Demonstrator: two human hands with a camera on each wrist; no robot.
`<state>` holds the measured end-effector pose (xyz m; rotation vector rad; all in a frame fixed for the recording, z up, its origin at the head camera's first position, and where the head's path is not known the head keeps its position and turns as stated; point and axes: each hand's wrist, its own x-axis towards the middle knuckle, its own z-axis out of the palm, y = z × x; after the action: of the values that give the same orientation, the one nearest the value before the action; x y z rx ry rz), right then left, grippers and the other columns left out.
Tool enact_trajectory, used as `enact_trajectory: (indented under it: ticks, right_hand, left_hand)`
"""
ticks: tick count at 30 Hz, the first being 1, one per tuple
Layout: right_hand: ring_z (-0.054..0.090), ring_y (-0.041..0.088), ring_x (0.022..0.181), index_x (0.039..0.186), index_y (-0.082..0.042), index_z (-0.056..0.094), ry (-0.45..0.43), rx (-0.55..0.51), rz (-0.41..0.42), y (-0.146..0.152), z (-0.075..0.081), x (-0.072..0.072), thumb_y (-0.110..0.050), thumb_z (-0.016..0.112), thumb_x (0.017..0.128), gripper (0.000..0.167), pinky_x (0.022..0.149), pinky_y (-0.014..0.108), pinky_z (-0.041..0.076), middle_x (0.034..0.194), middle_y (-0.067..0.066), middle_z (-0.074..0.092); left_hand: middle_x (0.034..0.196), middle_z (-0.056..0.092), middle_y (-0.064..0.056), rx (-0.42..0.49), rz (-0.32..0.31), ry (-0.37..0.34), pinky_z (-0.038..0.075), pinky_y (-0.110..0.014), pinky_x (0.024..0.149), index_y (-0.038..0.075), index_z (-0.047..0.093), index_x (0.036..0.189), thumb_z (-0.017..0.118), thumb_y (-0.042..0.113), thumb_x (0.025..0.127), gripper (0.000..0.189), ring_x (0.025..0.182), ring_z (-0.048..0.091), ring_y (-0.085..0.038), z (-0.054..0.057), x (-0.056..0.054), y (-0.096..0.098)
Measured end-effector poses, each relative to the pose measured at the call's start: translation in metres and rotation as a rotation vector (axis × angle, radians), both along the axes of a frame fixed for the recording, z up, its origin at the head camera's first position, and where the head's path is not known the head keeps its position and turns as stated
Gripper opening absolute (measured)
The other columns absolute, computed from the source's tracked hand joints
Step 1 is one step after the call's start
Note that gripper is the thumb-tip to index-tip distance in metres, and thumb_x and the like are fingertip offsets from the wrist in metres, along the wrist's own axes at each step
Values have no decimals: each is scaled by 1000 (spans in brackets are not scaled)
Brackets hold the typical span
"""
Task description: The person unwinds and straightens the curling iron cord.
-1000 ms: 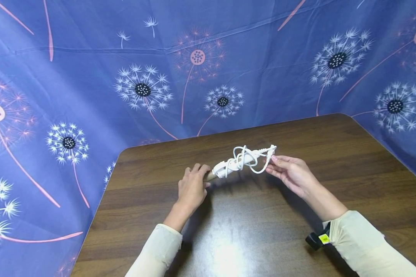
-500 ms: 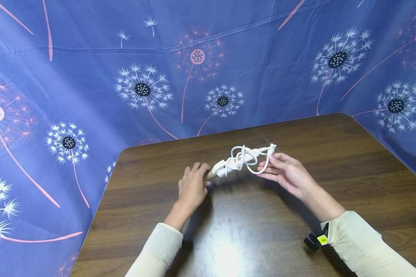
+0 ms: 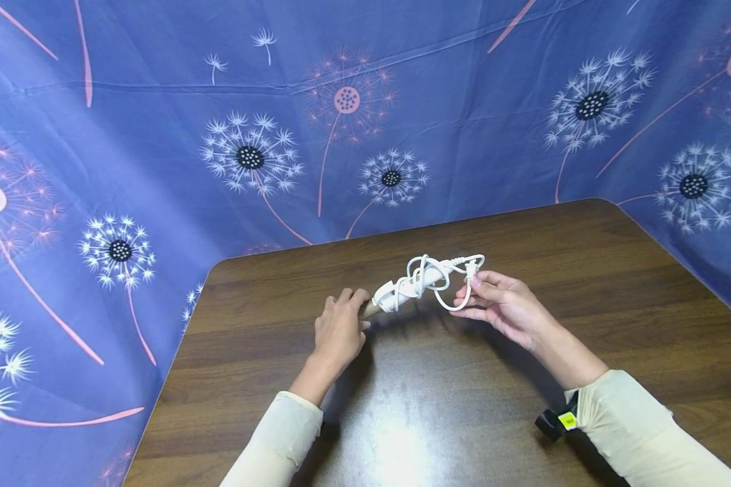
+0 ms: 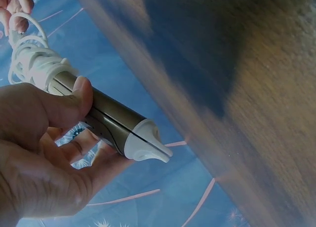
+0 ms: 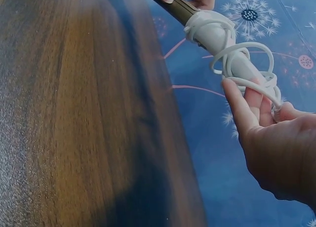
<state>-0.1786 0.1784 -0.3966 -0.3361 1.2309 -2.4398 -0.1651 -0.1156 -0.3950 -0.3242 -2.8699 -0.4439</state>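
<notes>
A hair straightener (image 3: pixel 402 289) with a white handle and a bronze barrel (image 4: pixel 116 111) is held above the table. Its white cord (image 3: pixel 453 309) is wound in loose loops round the handle. My left hand (image 3: pixel 339 331) grips the bronze barrel, thumb on top and fingers beneath, while the white tip (image 4: pixel 144 144) sticks out past it in the left wrist view. At the handle's far end, my right hand (image 3: pixel 514 308) pinches the cord near its plug (image 3: pixel 471 269) between thumb and fingers. Several of its other fingers extend beneath the loops in the right wrist view.
A brown wood-grain table (image 3: pixel 268 352) lies under both hands, with bright glare near its front. Behind it hangs a blue cloth (image 3: pixel 463 115) printed with dandelions. A black wrist camera (image 3: pixel 550 425) is strapped by the right sleeve.
The right hand has shifted slightly left, and the plug end of the cord has turned downward in its fingers. The left hand and the straightener stay nearly still.
</notes>
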Motion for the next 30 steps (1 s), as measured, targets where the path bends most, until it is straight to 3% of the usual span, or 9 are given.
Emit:
enact_trajectory:
  ticks: [5,15,24,27,30]
  right_hand:
    - [67,26,89,102,1,50,3,34,-13,0,1,0,-4,42,101,10,92,51,47,91,16,66]
    - [66,26,93,104,3,41,93,103,-17,0,-1,0,-2,37,102,7,90,45,50,93,16,64]
    - [67,26,85,103,5,40,166,259,-128,-1,-6,2,0,34,102,8,83,42,54,90,15,64]
    - [67,26,87,103,5,40,168,238,-105,0,-4,2,-1,33,103,9,84,42,53,92,16,64]
    - [66,28,95,106,4,41,166,170,-29,0,-1,2,0,33,103,10,88,44,51,97,20,64]
  left_hand:
    - [103,62,0,-7,5,-20,46,-42,53,22,62,113,81,8,72,47,85,56,-30,1,0,1]
    - [103,61,0,-5,2,-46,46,-43,54,22,62,115,80,8,73,48,85,55,-30,2,1,2]
    - [104,62,0,-1,-8,-70,48,-44,57,22,61,116,80,8,73,49,86,56,-30,3,4,5]
    - [106,62,-1,-6,1,-64,48,-45,57,21,61,117,80,8,73,49,88,56,-31,3,5,6]
    - [107,63,-2,-16,20,-50,48,-45,58,20,61,118,79,10,74,49,89,57,-32,4,4,6]
